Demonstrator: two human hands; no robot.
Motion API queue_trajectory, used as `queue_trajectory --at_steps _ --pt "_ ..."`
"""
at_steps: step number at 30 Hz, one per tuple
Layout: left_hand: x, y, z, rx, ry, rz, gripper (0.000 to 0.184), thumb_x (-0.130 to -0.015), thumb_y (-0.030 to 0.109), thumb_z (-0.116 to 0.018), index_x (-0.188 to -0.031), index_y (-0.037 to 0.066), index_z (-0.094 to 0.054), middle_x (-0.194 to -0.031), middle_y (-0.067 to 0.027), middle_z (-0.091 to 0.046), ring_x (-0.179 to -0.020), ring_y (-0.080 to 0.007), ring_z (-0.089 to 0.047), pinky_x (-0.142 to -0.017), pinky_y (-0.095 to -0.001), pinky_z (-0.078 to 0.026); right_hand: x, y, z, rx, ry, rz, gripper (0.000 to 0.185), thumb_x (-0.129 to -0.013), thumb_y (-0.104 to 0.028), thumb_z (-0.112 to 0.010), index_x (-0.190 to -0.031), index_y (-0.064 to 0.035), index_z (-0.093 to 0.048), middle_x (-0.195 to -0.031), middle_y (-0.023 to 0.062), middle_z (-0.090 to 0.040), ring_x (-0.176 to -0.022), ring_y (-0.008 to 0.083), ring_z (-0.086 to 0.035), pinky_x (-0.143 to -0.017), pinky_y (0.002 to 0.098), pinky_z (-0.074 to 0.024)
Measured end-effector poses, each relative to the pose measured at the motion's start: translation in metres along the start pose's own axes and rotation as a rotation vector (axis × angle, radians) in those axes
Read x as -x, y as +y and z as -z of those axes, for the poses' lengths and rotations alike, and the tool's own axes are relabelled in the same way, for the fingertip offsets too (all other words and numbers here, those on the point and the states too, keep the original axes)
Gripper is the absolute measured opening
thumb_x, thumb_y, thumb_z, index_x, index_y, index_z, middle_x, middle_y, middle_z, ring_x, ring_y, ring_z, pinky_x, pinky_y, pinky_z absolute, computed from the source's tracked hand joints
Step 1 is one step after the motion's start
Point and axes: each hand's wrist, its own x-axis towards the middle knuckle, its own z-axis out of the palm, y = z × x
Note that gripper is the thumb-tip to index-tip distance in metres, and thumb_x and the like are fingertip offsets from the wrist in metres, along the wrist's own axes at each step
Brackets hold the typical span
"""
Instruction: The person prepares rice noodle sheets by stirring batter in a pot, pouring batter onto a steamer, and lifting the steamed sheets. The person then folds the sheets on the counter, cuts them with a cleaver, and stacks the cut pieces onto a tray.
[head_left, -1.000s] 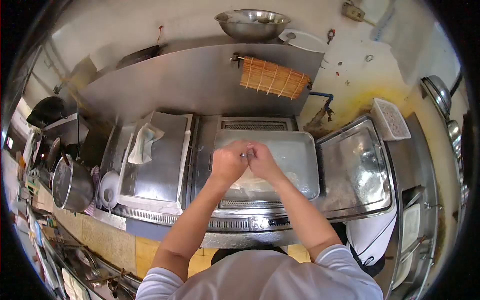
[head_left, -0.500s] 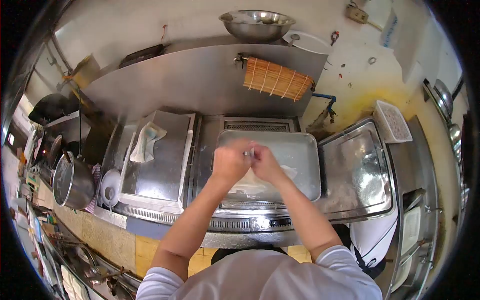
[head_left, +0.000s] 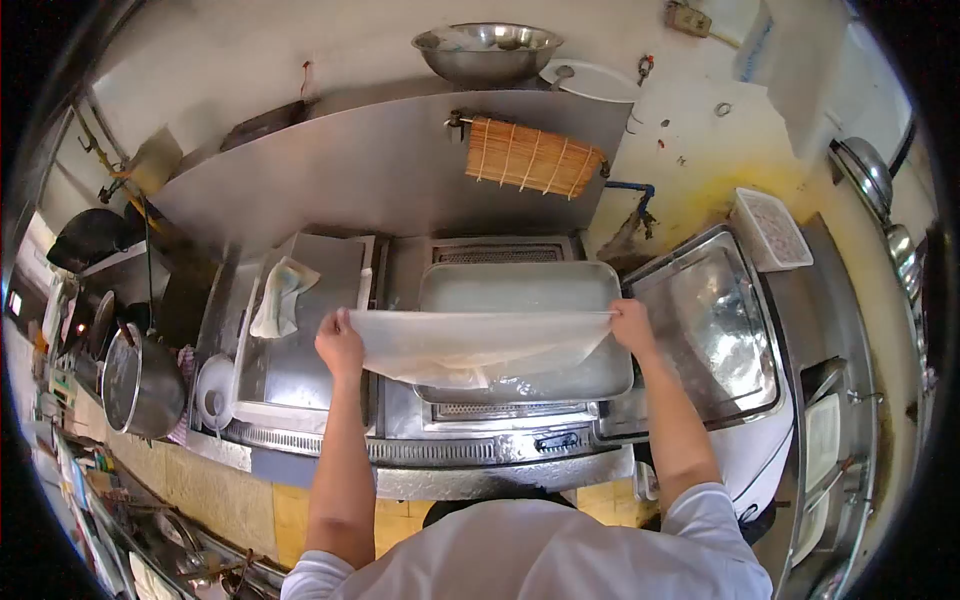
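Note:
A thin, see-through white cloth [head_left: 480, 345] is stretched sideways in front of me, its top edge taut and its lower part hanging. My left hand [head_left: 341, 343] is closed on its left corner, beside the metal surface on the left. At the other end, my right hand [head_left: 630, 325] pinches the right corner near the tray's right rim. Beneath the cloth lies a shallow rectangular metal tray [head_left: 520, 285], partly covered by it. The tray's surface looks wet and pale.
A crumpled white cloth [head_left: 285, 297] lies on the steel top to the left. Further left stand a deep pot [head_left: 143, 385] and a white lid [head_left: 215, 390]. On the right are a large metal tray [head_left: 700, 330] and a white plastic container [head_left: 772, 230]. A bamboo mat [head_left: 535, 157] hangs behind.
My hands were close together over the tray with the cloth bunched below them. They have moved apart to left and right, and the cloth is now spread between them.

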Motion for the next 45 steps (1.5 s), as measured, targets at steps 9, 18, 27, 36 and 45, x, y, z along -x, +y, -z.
queue_trajectory --at_steps 9,18,27,36,45 --pt "0.074 0.053 -0.085 0.057 -0.473 -0.492 0.04 -0.09 0.027 -0.076 -0.118 0.0 -0.067 -0.118 -0.0207 -0.068 -0.117 -0.0376 -0.06 -0.104 -0.0461 -0.046 -0.012 -0.108 -0.001 -0.738 -0.256 -0.21 0.017 -0.089 -0.01 -0.062 -0.09 0.0013 -0.074 -0.075 0.0015 -0.066 -0.071 0.0096 -0.058 -0.065 0.0274 -0.0478" --pt "0.082 0.228 -0.04 0.496 -0.684 -0.773 0.016 -0.092 0.011 -0.072 -0.105 0.002 -0.072 -0.093 -0.021 -0.072 -0.088 -0.0331 -0.073 -0.079 -0.036 -0.057 -0.019 -0.229 0.05 -0.927 -0.238 -0.012 0.017 -0.091 -0.004 -0.061 -0.104 0.0001 -0.072 -0.088 -0.0002 -0.067 -0.087 0.0093 -0.061 -0.077 0.027 -0.0496" --pt "0.032 0.197 0.011 0.421 -0.256 -0.69 0.027 -0.081 -0.012 -0.06 -0.102 -0.002 -0.073 -0.094 -0.018 -0.075 -0.083 -0.0226 -0.073 -0.078 -0.0322 -0.056 0.005 -0.147 -0.057 -0.307 -0.294 -0.016 0.024 -0.091 -0.013 -0.051 -0.097 -0.0003 -0.071 -0.09 0.0241 -0.072 -0.089 0.0361 -0.07 -0.082 0.0467 -0.0529" --pt "0.08 0.123 -0.035 0.298 -0.38 -0.722 0.032 -0.074 -0.011 -0.065 -0.098 0.008 -0.075 -0.102 -0.0122 -0.075 -0.092 -0.0303 -0.073 -0.081 -0.0373 -0.06 -0.009 -0.188 -0.076 -0.496 -0.05 0.336 0.029 -0.088 -0.013 -0.054 -0.105 0.0046 -0.069 -0.096 0.0275 -0.071 -0.093 0.0444 -0.068 -0.088 0.0486 -0.0538" --pt "0.04 0.083 0.005 0.294 -0.131 -0.404 0.016 -0.086 -0.005 -0.063 -0.092 0.008 -0.072 -0.096 -0.0147 -0.074 -0.085 -0.0351 -0.071 -0.073 -0.039 -0.059 0.023 -0.09 -0.098 0.16 -0.236 0.063 0.019 -0.085 -0.011 -0.057 -0.091 -0.0003 -0.071 -0.089 0.0222 -0.072 -0.09 0.0398 -0.069 -0.085 0.0475 -0.0537"
